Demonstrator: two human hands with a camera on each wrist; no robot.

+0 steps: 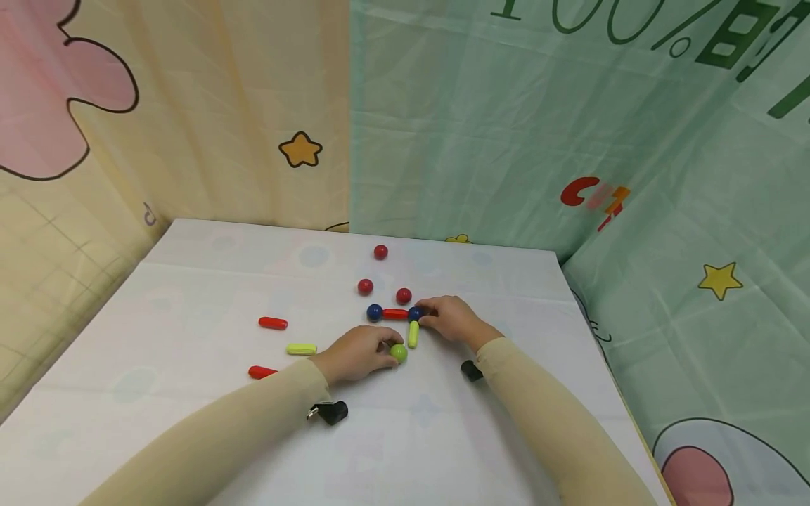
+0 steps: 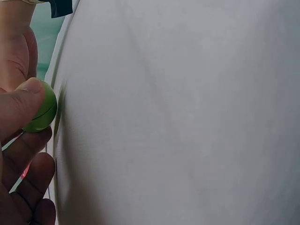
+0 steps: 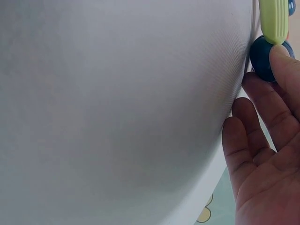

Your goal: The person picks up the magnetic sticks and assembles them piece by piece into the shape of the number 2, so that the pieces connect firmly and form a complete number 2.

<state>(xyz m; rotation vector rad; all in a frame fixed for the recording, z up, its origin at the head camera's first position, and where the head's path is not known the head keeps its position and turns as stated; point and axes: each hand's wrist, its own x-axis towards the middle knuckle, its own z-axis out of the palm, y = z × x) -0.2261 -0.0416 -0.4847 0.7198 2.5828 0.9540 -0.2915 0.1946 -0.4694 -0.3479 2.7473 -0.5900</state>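
My left hand [image 1: 357,353] pinches the green ball [image 1: 399,353] at the white table [image 1: 411,443], just beside the yellow-green rod [image 1: 413,335]. My right hand [image 1: 454,320] pinches the right-hand blue ball [image 1: 414,314], which meets that rod and a red rod [image 1: 395,314].

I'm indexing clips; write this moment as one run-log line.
left hand: pinches green ball | right hand: pinches blue ball | yellow rod: touches that ball | red rod: between that ball and other blue ball

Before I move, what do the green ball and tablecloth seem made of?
The green ball looks like glossy plastic, given its highlight and seam-like line, though painted wood is possible. The tablecloth seems matte woven fabric, showing fine weave and creases.
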